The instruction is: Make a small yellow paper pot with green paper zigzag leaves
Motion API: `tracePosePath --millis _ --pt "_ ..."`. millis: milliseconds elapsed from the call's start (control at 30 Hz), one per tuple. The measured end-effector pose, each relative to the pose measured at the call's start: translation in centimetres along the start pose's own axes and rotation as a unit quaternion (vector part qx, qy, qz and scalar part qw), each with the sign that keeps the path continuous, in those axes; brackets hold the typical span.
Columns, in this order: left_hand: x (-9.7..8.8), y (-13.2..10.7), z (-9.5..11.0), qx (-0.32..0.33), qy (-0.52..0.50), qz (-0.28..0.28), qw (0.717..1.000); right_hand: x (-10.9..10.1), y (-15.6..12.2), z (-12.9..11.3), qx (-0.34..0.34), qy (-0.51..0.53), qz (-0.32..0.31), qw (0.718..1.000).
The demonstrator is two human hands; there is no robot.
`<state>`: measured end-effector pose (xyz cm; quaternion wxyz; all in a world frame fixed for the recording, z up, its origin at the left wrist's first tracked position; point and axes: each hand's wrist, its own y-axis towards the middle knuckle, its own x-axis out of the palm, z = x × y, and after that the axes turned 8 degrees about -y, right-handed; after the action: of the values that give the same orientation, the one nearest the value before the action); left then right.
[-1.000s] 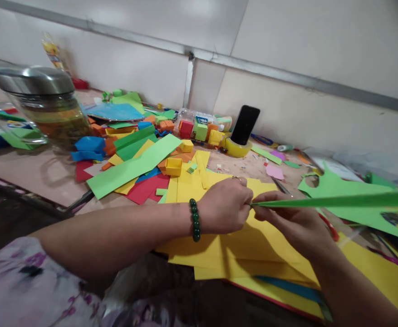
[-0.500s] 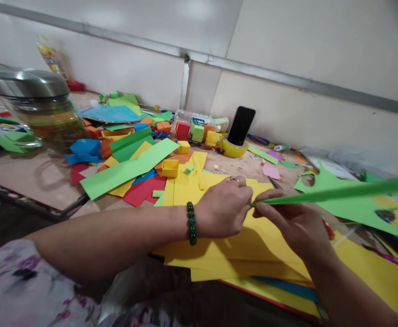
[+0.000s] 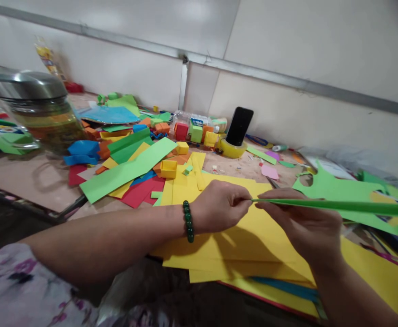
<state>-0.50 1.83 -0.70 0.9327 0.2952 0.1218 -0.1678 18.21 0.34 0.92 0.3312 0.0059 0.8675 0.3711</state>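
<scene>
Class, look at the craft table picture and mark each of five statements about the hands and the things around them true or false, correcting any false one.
1. Both hands pinch one end of a long green paper strip. True: the left hand and the right hand meet at its near end.
2. The left wrist bears a red watch. False: it bears a green bead bracelet.
3. The phone stands upright in a roll of yellow tape. True.
4. The sheets under the hands are blue. False: they are yellow sheets.
5. The glass jar at the left has no lid. False: a metal lid covers it.
</scene>
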Motion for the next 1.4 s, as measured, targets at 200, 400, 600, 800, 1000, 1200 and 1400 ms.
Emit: tracePosePath --millis 200,400,600,800,1000,1200,1400 --pt "-0.1 -0.2 0.5 0.044 0.049 0.005 0.998 -0.6 0.2 0.2 -0.069 -0.053 -0.030 0.996" --pt "-0.1 -0.2 1.0 0.027 0.022 0.014 0.999 -1.4 0.0 -0.7 -0.112 -0.131 -0.059 0.983" --pt "-0.1 -0.4 1.5 -0.007 -0.073 0.040 0.997 -2.2 -0.1 -1.5 -0.256 -0.186 -0.070 0.946" --pt "0.2 -0.8 2.0 -0.098 -0.179 0.042 0.978 -1.7 -0.5 -1.9 -0.328 -0.210 -0.040 0.920" --pt "1.1 -1.1 1.5 -0.104 -0.251 0.067 0.960 -1.4 -0.9 -2.2 -0.323 -0.240 -0.003 0.916" --pt "1.0 -0.9 0.5 -0.013 -0.168 0.124 0.978 -0.8 -1.0 -2.2 -0.279 -0.184 0.003 0.942" --pt "0.0 -0.9 0.9 0.153 -0.039 0.083 0.984 -0.7 -0.3 -2.8 -0.005 0.026 -0.037 0.999"
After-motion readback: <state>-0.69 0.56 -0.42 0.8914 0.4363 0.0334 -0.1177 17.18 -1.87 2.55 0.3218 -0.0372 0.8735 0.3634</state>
